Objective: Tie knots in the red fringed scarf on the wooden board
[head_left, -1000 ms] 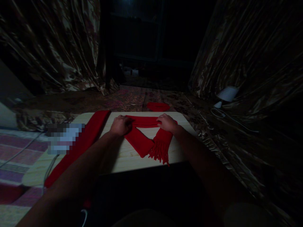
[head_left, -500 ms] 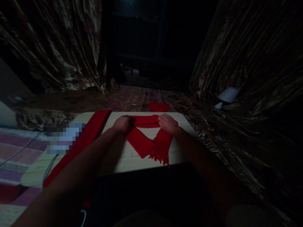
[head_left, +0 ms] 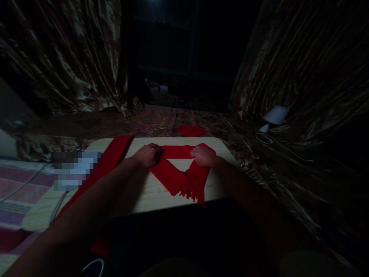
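A red fringed scarf (head_left: 170,175) lies folded into a triangle on a low pale wooden table (head_left: 150,192). My left hand (head_left: 148,155) is closed on the scarf's left corner. At the right corner my right hand (head_left: 203,156) presses down with curled fingers. The two scarf ends cross below my hands, and the fringe (head_left: 194,188) hangs toward the table's front edge. A second red scarf (head_left: 106,163) stretches along the table's left side.
A small red cloth (head_left: 191,130) lies on the patterned carpet beyond the table. Shiny curtains hang on both sides. A white lamp (head_left: 275,115) and cable sit on the right. A striped rug (head_left: 17,192) and a cord lie at left.
Both hands have slid slightly toward me along the scarf, the right hand curling more over the right corner. The view shifted a little; the scarf's shape is nearly unchanged.
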{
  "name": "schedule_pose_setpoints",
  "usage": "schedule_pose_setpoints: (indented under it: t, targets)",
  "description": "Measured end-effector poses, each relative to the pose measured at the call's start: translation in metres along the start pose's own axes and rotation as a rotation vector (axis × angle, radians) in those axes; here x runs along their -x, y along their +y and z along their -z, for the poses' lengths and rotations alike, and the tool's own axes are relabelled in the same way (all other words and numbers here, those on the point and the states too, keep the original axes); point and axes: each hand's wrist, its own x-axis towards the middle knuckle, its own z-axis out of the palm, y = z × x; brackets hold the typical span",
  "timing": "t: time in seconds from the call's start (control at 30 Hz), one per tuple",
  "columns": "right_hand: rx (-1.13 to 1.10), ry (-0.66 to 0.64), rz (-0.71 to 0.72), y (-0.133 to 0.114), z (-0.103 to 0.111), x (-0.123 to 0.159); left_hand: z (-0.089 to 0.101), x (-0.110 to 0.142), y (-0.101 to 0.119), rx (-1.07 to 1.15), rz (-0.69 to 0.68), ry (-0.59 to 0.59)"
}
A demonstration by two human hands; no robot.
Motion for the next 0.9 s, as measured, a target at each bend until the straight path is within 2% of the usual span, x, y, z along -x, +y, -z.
schedule_pose_setpoints:
  t: [0.13,0.37,0.5,0.57,0.7,0.77,0.8,0.9]
  targets:
    - [-0.040,-0.069,-0.035,0.005,0.005,-0.005,0.005,-0.009,0.003,-0.087,0.001,-0.133]
    - [0.070,-0.119,-0.152,0.016,0.008,-0.013,0.012,-0.021,0.013,-0.176,0.046,-0.198]
    - [0.086,-0.101,-0.240,0.015,0.007,-0.015,0.015,-0.027,0.021,-0.219,0.079,-0.226]
    - [0.077,-0.067,-0.292,0.016,0.007,-0.014,0.016,-0.028,0.022,-0.229,0.096,-0.186]
    - [0.078,0.053,-0.406,0.018,0.010,-0.014,0.016,-0.026,0.019,-0.241,0.199,0.039]
    - [0.070,0.070,-0.434,0.017,0.010,-0.016,0.015,-0.024,0.018,-0.238,0.238,0.093]
    - [0.058,0.045,-0.428,0.016,0.010,-0.017,0.014,-0.023,0.018,-0.226,0.246,0.067]
    - [0.006,-0.090,-0.355,0.011,0.011,-0.020,0.013,-0.023,0.020,-0.161,0.251,-0.117]
